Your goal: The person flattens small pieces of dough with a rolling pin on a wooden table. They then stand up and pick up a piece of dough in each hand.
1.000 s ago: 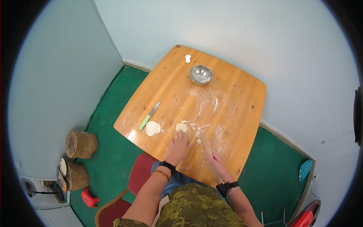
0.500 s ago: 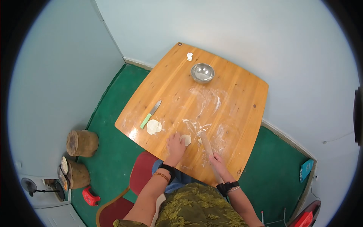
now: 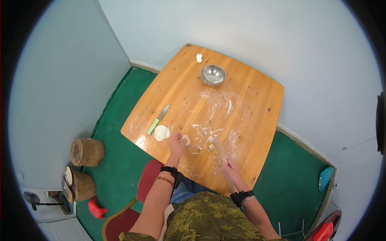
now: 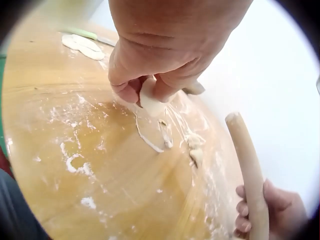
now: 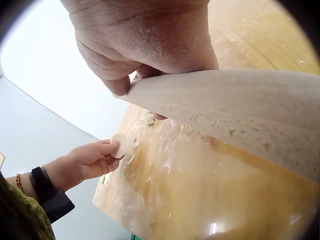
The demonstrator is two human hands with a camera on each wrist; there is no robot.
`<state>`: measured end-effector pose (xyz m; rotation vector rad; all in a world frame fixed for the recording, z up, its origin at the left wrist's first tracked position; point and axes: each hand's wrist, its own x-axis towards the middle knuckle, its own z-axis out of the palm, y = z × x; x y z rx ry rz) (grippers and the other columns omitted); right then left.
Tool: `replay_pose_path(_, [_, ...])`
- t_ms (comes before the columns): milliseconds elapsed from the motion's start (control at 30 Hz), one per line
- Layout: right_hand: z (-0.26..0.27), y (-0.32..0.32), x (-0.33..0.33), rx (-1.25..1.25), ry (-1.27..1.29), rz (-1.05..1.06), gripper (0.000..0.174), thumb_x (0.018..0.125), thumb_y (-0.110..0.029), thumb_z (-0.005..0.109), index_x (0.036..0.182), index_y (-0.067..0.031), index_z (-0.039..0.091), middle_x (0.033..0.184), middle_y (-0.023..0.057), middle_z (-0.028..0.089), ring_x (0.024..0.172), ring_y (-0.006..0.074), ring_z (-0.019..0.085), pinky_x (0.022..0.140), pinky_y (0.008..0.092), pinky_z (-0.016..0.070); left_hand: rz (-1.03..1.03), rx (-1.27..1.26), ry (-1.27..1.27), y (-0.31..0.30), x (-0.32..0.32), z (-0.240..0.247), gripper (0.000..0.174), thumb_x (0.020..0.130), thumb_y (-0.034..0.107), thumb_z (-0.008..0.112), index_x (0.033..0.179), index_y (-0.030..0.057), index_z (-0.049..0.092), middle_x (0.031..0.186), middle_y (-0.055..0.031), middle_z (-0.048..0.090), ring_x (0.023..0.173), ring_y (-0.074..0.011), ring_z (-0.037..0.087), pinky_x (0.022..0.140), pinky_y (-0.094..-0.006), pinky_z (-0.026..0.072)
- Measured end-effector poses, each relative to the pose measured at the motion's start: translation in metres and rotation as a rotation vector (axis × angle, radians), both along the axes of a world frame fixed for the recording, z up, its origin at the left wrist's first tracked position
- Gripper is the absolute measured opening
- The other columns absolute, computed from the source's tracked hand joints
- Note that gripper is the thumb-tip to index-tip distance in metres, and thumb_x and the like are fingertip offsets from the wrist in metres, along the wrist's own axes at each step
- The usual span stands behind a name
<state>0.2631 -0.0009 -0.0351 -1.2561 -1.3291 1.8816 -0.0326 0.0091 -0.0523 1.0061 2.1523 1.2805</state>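
Table: wooden, dusted with flour streaks in the middle. Its near edge is hidden behind the person's arms and torso.

Chair: red seat, mostly covered by the person. Only its left part shows.

Two log stumps: on the green floor to the left, close to each other. The nearer one is partly lost in the lens edge.

Rolling pin: wooden, lying on the table at a slant. The right hand holds its near end with fingers curled round it. In the right wrist view the pin fills the frame and is cut off on the right.

Bowl: metal, at the far side of the table. Its interior reads as bare shiny metal.

Blue flat item: at the right floor edge. Any print on it is too small to read.

Knife: green handle, near the table's left edge.

Flattened dough rounds: overlapping, just beside the knife handle. Their count cannot be told.

Left hand: fingertips and thumb pinch a dough piece, held just above the floured table, near the flattened rounds. The fingers hide most of the piece.

Dough bits: small, beside the pin's far end.

Dough lump: at the far table edge, its shape unclear.
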Motion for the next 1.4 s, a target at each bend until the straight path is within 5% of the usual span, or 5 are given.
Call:
replay_pose_path(367, [0.009,0.0,-0.002,0.035,-0.047,0.044,0.032,0.1,-0.025,0.053,0.122,-0.0025,0.056,0.091,-0.0071,0.048,0.083,0.0047,0.042,0.075,0.0208,0.0374,0.018,0.11,0.065,-0.004,0.014,0.033,0.024,0.081,0.004,0.064,0.105,-0.0004,0.061,0.081,-0.0134,0.068,0.07,-0.0237,0.065,0.065,-0.0326,0.051])
replay_pose_path(567, [0.009,-0.002,-0.004,0.028,-0.035,0.035,0.029,0.099,-0.023,0.053,0.12,-0.0029,0.057,0.088,-0.007,0.047,0.081,0.0047,0.042,0.072,0.0209,0.0373,-0.688,-0.161,0.34,-0.031,0.038,0.014,0.027,0.083,0.011,0.065,0.108,0.0009,0.061,0.114,-0.0238,0.06,0.114,-0.0395,0.054,0.091,-0.0449,0.0482])
replay_pose_path(767, [0.011,-0.002,-0.01,0.122,-0.062,0.049,0.03,0.098,-0.023,0.054,0.119,-0.0012,0.057,0.088,-0.0041,0.048,0.081,0.0072,0.043,0.071,0.0231,0.0385,-0.691,0.022,0.385,-0.071,0.088,0.028,0.028,0.085,0.008,0.062,0.111,0.001,0.059,0.127,-0.0243,0.052,0.123,-0.0409,0.048,0.098,-0.0433,0.0451])
replay_pose_path(1000, [0.015,-0.003,-0.019,0.864,-0.555,0.154,0.037,0.089,-0.022,0.06,0.122,-0.0065,0.057,0.098,0.017,0.058,0.088,0.0331,0.058,0.075,0.0382,0.0469,-0.328,0.072,0.069,-0.07,0.065,0.045,0.033,0.085,0.003,0.061,0.118,0.0046,0.059,0.121,-0.0231,0.055,0.11,-0.0441,0.052,0.092,-0.0445,0.0457])
replay_pose_path(1400, [0.031,-0.008,-0.04,0.828,-1.06,0.258,0.052,0.089,-0.031,0.058,0.137,-0.0143,0.048,0.107,0.012,0.054,0.104,0.0323,0.051,0.084,0.0481,0.0422,-0.55,-0.012,0.162,-0.035,0.042,0.022,0.018,0.082,0.011,0.068,0.098,0.0033,0.069,0.099,-0.0192,0.056,0.093,-0.0357,0.056,0.08,-0.0396,0.0467])
